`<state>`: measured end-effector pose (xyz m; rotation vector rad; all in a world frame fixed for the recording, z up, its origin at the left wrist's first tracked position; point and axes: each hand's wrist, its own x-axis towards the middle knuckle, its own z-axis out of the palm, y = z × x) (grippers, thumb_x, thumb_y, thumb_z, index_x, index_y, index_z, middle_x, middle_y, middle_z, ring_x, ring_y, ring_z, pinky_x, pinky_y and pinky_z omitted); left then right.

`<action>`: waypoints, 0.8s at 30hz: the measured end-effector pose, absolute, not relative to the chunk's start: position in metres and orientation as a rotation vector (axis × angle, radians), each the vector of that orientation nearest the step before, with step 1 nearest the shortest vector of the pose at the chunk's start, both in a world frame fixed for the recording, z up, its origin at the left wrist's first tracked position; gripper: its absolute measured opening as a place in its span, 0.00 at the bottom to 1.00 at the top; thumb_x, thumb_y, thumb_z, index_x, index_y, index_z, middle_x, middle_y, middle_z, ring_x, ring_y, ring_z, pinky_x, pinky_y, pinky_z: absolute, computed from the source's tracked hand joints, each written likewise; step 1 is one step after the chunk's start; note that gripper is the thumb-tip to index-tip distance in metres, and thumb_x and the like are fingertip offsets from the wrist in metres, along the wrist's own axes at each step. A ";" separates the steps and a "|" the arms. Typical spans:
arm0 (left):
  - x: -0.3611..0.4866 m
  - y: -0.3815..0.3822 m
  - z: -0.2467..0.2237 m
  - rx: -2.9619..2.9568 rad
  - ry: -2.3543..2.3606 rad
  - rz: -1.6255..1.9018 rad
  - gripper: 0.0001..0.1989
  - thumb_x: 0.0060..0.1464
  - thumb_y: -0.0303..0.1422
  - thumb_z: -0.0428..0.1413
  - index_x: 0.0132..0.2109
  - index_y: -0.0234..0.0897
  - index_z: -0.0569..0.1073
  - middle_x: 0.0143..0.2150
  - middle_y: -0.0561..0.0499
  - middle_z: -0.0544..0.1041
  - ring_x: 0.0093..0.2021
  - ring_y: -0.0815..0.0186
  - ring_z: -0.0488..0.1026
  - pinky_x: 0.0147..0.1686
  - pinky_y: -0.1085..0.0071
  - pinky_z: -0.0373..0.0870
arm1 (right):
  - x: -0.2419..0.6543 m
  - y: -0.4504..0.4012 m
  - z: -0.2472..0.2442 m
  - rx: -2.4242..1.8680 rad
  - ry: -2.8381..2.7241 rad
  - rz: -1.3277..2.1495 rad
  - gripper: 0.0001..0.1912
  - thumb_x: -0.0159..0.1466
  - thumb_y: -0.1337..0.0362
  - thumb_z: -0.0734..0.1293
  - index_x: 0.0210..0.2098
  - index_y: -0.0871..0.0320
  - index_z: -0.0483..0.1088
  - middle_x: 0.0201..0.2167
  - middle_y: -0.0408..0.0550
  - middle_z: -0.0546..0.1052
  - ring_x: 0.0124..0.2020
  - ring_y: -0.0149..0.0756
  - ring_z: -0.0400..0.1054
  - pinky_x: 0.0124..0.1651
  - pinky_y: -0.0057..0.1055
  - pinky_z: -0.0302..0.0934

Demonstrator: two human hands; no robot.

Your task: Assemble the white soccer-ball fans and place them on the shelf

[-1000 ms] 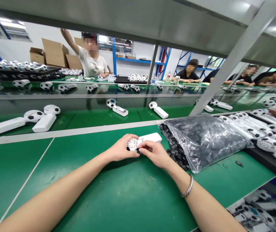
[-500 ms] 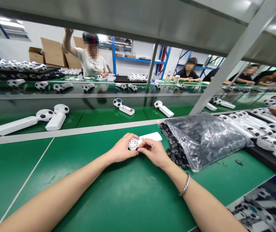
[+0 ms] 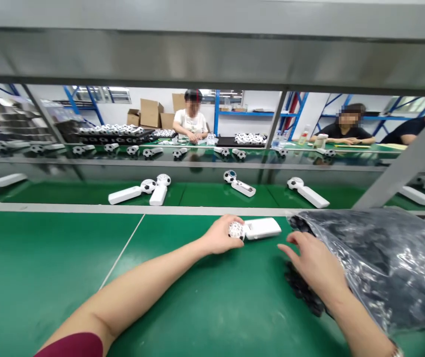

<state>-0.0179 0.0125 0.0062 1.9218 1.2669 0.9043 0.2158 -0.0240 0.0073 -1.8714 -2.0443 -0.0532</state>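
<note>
My left hand (image 3: 223,235) is closed around the ball-shaped head of a white handheld fan (image 3: 262,228). The fan's round grille faces up, and its handle lies on the green bench pointing right. Off to the right, my right hand (image 3: 307,258) has thumb and fingers apart, with nothing visible between them. It hovers by the mouth of a clear plastic bag (image 3: 391,263) full of small black pieces. Some loose black pieces (image 3: 301,290) spill from the bag, partly hidden under my right hand.
Beyond the bench edge, a green conveyor (image 3: 205,196) carries several football-headed fans (image 3: 311,193). A slanted grey post (image 3: 394,166) rises at right, and a metal shelf (image 3: 212,59) hangs overhead. Across the line sit co-workers, one in a white shirt (image 3: 190,124), near trays of fans (image 3: 112,130).
My right hand has left the fan and moved right to the bag, its fingers now apart. My left hand still holds the fan head. The view has turned left and levelled.
</note>
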 end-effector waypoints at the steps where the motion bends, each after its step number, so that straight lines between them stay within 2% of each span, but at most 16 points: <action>1: -0.026 0.022 0.007 1.890 1.332 0.946 0.24 0.32 0.29 0.62 0.42 0.39 0.70 0.40 0.52 0.70 0.38 0.64 0.68 0.38 0.71 0.65 | 0.225 -0.023 0.008 -1.973 -2.054 -0.172 0.12 0.58 0.55 0.60 0.35 0.57 0.66 0.36 0.52 0.72 0.37 0.47 0.66 0.32 0.36 0.59; 4: -0.055 0.060 0.006 1.769 1.557 1.071 0.23 0.37 0.31 0.60 0.45 0.37 0.67 0.39 0.49 0.71 0.35 0.64 0.69 0.34 0.71 0.66 | 0.246 -0.022 0.008 -2.243 -2.091 -0.190 0.13 0.60 0.57 0.58 0.37 0.58 0.66 0.38 0.56 0.71 0.39 0.52 0.66 0.31 0.40 0.59; 9: -0.104 0.110 -0.008 1.606 1.885 1.215 0.23 0.40 0.33 0.58 0.46 0.34 0.65 0.40 0.44 0.71 0.37 0.60 0.70 0.33 0.68 0.66 | 0.249 -0.024 0.000 -2.314 -2.249 0.040 0.12 0.60 0.59 0.57 0.35 0.59 0.67 0.35 0.55 0.71 0.37 0.49 0.68 0.34 0.41 0.59; 13: -0.120 0.120 -0.026 1.660 1.986 1.282 0.24 0.43 0.36 0.57 0.48 0.33 0.64 0.44 0.42 0.68 0.45 0.57 0.68 0.42 0.65 0.64 | 0.242 -0.025 -0.002 -2.228 -2.330 0.117 0.10 0.59 0.66 0.58 0.38 0.60 0.67 0.36 0.54 0.70 0.35 0.44 0.70 0.36 0.37 0.57; 17: -0.117 0.118 -0.035 1.826 1.967 1.305 0.26 0.45 0.40 0.56 0.50 0.33 0.62 0.49 0.42 0.65 0.51 0.57 0.63 0.49 0.64 0.61 | 0.231 -0.027 0.003 -2.157 -2.350 0.160 0.08 0.58 0.71 0.57 0.35 0.59 0.66 0.34 0.52 0.70 0.35 0.40 0.69 0.36 0.33 0.56; 20: -0.115 0.116 -0.035 1.920 1.953 1.304 0.33 0.40 0.41 0.59 0.53 0.33 0.60 0.52 0.41 0.63 0.54 0.55 0.59 0.53 0.62 0.57 | 0.220 -0.029 0.008 -2.089 -2.351 0.160 0.08 0.59 0.72 0.56 0.32 0.59 0.65 0.32 0.50 0.69 0.33 0.39 0.69 0.35 0.32 0.55; 24: -0.115 0.113 -0.032 2.032 1.904 1.287 0.39 0.36 0.44 0.61 0.54 0.34 0.59 0.54 0.41 0.61 0.56 0.53 0.57 0.55 0.59 0.55 | 0.209 -0.031 0.010 -1.912 -2.286 0.156 0.10 0.60 0.71 0.54 0.34 0.57 0.65 0.33 0.48 0.69 0.34 0.36 0.68 0.37 0.30 0.56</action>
